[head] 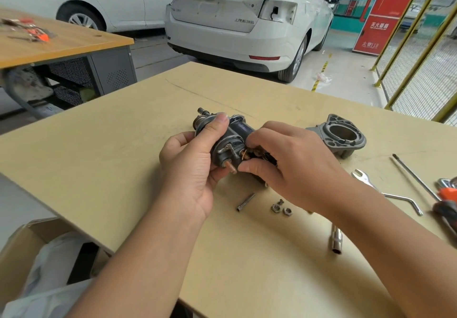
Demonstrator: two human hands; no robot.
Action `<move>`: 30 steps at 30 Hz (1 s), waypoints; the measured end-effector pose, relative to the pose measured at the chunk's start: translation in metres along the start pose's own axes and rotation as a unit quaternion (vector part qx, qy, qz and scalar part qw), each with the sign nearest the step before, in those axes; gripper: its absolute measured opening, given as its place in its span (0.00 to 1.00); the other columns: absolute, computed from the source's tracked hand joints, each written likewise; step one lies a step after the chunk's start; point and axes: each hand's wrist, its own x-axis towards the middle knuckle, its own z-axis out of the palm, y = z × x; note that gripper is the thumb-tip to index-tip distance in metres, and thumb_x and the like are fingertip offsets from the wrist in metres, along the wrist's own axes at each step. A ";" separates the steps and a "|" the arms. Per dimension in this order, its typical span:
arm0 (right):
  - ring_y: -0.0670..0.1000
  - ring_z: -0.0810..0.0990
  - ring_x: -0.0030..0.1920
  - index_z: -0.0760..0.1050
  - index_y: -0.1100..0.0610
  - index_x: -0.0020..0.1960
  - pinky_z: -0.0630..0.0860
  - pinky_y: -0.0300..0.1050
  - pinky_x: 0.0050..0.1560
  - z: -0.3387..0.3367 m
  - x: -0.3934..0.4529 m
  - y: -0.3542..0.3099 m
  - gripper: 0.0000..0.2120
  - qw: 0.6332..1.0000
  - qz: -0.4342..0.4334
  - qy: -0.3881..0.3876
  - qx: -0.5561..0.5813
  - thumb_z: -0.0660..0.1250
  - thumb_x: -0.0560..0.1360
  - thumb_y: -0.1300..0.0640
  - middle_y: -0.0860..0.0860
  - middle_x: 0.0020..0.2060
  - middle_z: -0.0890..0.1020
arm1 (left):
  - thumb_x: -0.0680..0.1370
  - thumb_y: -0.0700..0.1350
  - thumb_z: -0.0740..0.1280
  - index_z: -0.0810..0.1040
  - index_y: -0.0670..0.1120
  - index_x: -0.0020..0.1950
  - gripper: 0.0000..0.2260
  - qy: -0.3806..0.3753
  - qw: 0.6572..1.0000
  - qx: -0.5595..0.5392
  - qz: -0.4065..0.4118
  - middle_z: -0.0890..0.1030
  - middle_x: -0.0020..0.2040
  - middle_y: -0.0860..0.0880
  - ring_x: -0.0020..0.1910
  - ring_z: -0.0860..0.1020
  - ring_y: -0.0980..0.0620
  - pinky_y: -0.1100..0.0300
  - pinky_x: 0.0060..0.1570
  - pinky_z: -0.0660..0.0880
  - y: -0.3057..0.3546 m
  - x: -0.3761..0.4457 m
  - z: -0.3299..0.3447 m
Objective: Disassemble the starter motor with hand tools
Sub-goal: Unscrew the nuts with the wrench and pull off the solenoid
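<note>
The dark grey starter motor (228,139) is held just above the beige table (123,159), its end cap with a stud facing me. My left hand (190,166) grips its left side, thumb over the top. My right hand (284,164) holds the right side, fingers curled round the body by the copper brush part. The removed grey nose housing (340,135) lies to the right. Two nuts (282,209) and a small metal sleeve (245,202) lie on the table below my hands.
A spanner (363,178), a bent rod (405,200), a long thin bolt (415,176), a socket tube (336,242) and orange-handled tools (447,195) lie at the right. A cardboard box (29,251) stands lower left. A white car (247,20) is parked behind the table.
</note>
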 end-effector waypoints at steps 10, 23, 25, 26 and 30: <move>0.52 0.79 0.40 0.80 0.55 0.51 0.78 0.54 0.39 0.003 -0.001 0.004 0.16 0.997 0.041 0.024 0.061 0.72 0.73 0.43 0.48 0.42 0.82 | 0.70 0.46 0.80 0.82 0.40 0.62 0.23 -0.039 0.999 0.026 -0.019 0.86 0.41 0.44 0.33 0.84 0.49 0.57 0.28 0.77 0.002 0.001 -0.005; 0.53 0.78 0.40 0.81 0.54 0.51 0.76 0.54 0.38 -0.004 0.004 0.003 0.24 0.996 0.049 -0.028 0.067 0.62 0.74 0.34 0.46 0.41 0.80 | 0.74 0.44 0.76 0.88 0.45 0.44 0.03 -0.066 0.997 0.024 -0.043 0.86 0.40 0.46 0.33 0.84 0.50 0.58 0.31 0.79 0.003 -0.001 -0.005; 0.52 0.78 0.40 0.80 0.53 0.50 0.76 0.54 0.37 -0.003 0.005 0.003 0.24 0.996 0.047 -0.030 0.063 0.62 0.74 0.33 0.45 0.40 0.79 | 0.69 0.48 0.80 0.86 0.42 0.55 0.17 -0.049 0.998 0.035 -0.026 0.87 0.41 0.45 0.33 0.84 0.50 0.60 0.29 0.77 0.003 0.000 -0.004; 0.52 0.78 0.39 0.80 0.53 0.50 0.76 0.54 0.37 -0.004 0.005 0.003 0.24 0.997 0.046 -0.033 0.060 0.63 0.73 0.33 0.45 0.40 0.79 | 0.65 0.50 0.81 0.84 0.41 0.59 0.25 -0.034 0.998 0.045 -0.012 0.87 0.43 0.45 0.33 0.84 0.50 0.60 0.27 0.76 0.002 0.000 -0.003; 0.52 0.77 0.37 0.80 0.52 0.49 0.76 0.53 0.35 -0.003 0.005 0.000 0.23 0.998 0.037 -0.041 0.038 0.66 0.72 0.33 0.44 0.39 0.78 | 0.57 0.55 0.87 0.77 0.44 0.63 0.39 0.045 0.992 0.106 0.046 0.88 0.46 0.45 0.33 0.85 0.50 0.59 0.29 0.76 -0.002 0.003 -0.004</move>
